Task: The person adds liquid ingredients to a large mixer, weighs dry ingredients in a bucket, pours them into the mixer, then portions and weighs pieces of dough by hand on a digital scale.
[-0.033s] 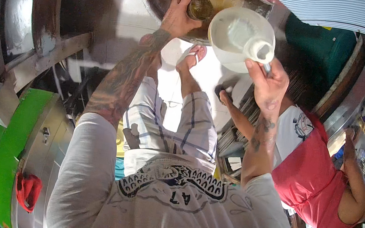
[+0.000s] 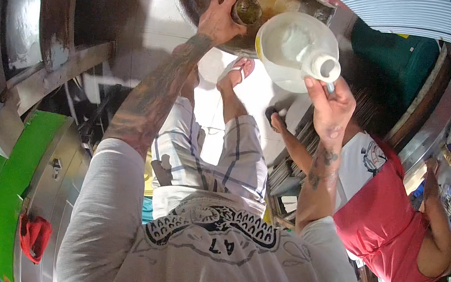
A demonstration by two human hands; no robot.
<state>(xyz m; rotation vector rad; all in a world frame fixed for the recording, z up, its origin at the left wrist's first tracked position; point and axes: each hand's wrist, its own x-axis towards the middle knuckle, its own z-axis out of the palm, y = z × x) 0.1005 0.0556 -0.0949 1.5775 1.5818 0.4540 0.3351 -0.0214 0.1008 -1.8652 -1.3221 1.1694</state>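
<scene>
Translucent, open-mouthed jug [image 2: 287, 48] held near a small round glass [image 2: 247, 12]

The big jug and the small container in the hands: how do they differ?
The jug looks much larger than the small container. The jug is pale and translucent; the small container looks dark, brownish green. The right hand holds the jug, while the left hand holds the small container. Both look rounded.
</scene>
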